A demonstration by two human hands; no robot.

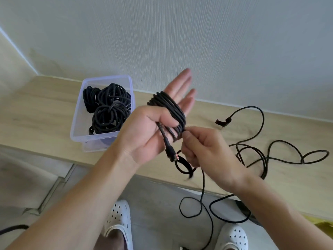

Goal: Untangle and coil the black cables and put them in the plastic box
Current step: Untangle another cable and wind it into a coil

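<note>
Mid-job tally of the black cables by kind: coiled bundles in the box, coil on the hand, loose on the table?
Coiled bundles in the plastic box: 3, though they overlap
Cable coil on the left hand: 1
Loose cable on the table: 1
Total: 5

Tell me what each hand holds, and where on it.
The left hand carries the thin black cable wound round its palm, thumb pinning the plug end. The right hand pinches the loose run beside the coil.
</note>
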